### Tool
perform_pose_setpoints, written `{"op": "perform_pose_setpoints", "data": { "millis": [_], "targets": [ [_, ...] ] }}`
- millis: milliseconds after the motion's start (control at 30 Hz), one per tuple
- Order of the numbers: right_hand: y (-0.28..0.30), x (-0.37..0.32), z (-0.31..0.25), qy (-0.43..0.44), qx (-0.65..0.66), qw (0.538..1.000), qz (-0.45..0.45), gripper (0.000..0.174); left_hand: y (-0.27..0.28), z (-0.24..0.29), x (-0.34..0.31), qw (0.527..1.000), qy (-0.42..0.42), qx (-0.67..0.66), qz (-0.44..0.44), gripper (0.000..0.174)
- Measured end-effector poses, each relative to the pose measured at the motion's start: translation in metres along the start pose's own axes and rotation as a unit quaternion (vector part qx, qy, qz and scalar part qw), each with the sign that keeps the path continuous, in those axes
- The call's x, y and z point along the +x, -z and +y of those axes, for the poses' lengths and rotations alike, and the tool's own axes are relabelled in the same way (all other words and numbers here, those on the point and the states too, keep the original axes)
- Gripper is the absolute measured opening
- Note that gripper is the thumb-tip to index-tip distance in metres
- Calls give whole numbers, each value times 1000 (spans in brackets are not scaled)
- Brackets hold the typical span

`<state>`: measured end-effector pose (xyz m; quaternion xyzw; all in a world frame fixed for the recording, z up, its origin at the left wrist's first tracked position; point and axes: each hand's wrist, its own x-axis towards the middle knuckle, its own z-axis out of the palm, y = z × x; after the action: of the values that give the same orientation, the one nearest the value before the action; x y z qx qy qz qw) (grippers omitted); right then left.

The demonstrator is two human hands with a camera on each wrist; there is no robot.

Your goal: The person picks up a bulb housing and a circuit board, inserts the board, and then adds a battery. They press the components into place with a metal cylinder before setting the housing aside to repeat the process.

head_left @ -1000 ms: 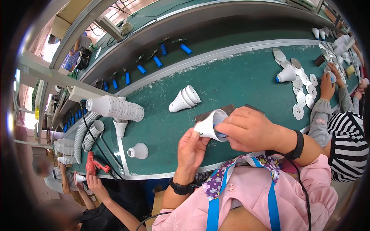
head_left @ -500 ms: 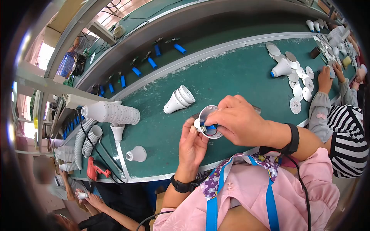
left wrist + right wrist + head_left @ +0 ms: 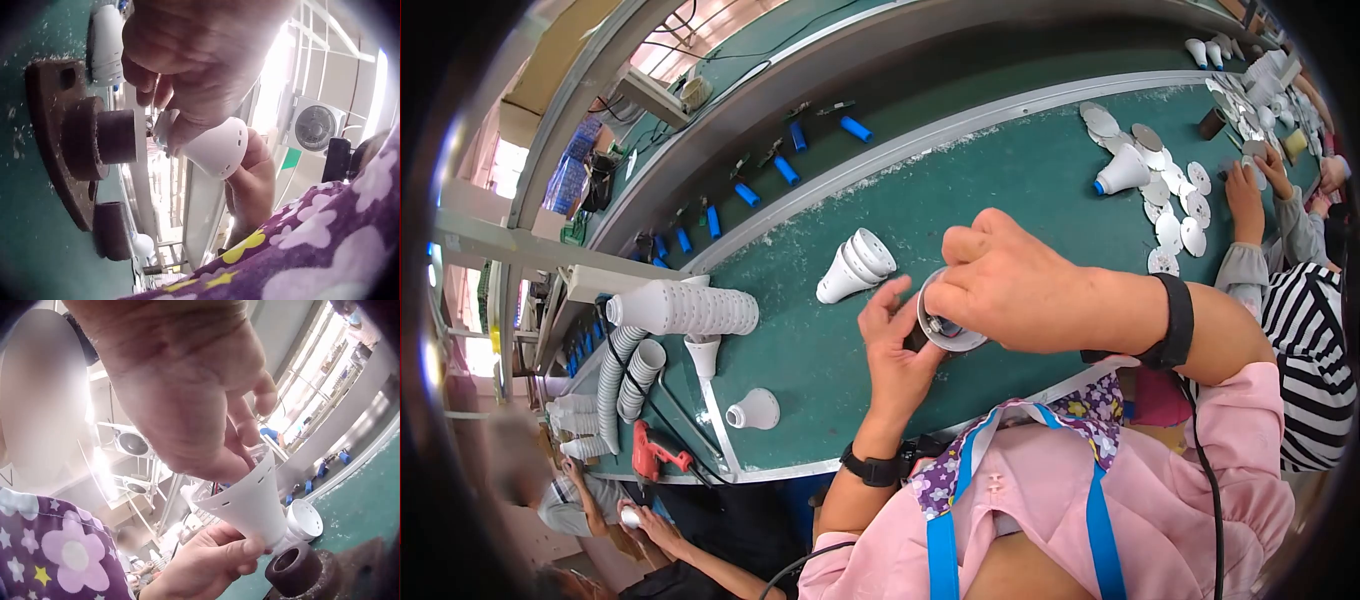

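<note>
Right wrist view, right hand [image 3: 187, 394] over cone [image 3: 256, 509], fingers [image 3: 226, 459] inside

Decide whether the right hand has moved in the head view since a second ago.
Yes: the right hand has moved up the picture. Its top was lower than the top of the unmoved nested cups; now it reaches above.

one held cone [image 3: 253, 509], three nested cones [image 3: 853, 268], one lone cone [image 3: 755, 409], one red tool [image 3: 652, 452], two black wristbands [image 3: 1174, 320]
</note>
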<state>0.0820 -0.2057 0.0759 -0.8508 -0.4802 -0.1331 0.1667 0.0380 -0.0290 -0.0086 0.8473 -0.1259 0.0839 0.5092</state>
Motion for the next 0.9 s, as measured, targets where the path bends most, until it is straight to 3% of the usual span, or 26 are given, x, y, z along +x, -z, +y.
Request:
{"op": "perform_pose_setpoints", "data": {
  "millis": [133,200,300,633,733,800,833,900],
  "targets": [
    [-3,3,-3,0,3,1000,-20,11,-6,-8,-7,999,24,22,-17,42],
    [-5,8,-5,12,-6,999,-31,10,-9,-8,-10,993,98,-69,2,43],
    [-2,15,-6,12,2,998,-56,10,-11,-17,-13,989,107,-99,13,46],
    [-2,27,-9,20,25,996,-88,9,-10,-22,-14,996,54,-64,14,47],
    [-1,26,-11,21,13,994,-110,9,-1,-17,-15,999,23,-18,-28,51],
    [1,27,-13,14,9,993,-121,9,9,-6,-17,965,100,-227,-83,56],
    [0,26,-13,16,12,992,-122,9,14,-5,-16,965,103,-226,-82,56],
    [-3,25,-13,3,19,994,-103,11,21,-4,-8,868,244,-413,-134,55]
  ]
}}
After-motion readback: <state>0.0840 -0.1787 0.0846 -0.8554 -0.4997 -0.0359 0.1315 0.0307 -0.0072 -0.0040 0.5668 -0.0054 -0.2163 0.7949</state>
